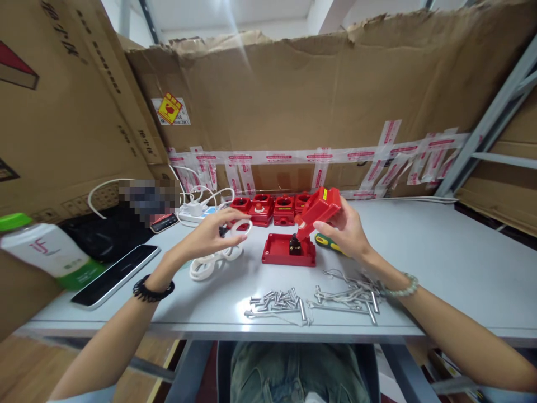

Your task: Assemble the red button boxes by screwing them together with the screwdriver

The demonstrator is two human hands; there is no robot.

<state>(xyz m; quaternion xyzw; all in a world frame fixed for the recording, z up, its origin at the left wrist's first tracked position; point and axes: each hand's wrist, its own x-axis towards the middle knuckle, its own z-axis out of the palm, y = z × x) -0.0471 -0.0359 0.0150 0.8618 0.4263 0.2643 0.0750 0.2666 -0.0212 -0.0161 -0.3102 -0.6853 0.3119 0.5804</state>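
Note:
My left hand (pixel 222 229) pinches a white plastic ring (pixel 247 228) between thumb and fingers. More white rings (pixel 203 270) lie on the table just below that hand. A red box-shaped housing (pixel 321 208) is in my right hand (pixel 350 229), held tilted in the air. Under it, a shallow red tray-like cover (pixel 274 248) lies on the table with a black block (pixel 295 246) standing in it. The housing's lower end is close to the block; whether they touch I cannot tell. A green and yellow handle (pixel 329 243) shows partly behind my right hand.
Several red housings (pixel 284 210) stand in a row at the back. Loose screws (pixel 274 300) and metal T-bars with strings (pixel 352 296) lie near the front edge. To the left are a phone (pixel 117 275), a bottle (pixel 50 252) and a power strip (pixel 197 212). Cardboard (pixel 272 101) walls the back.

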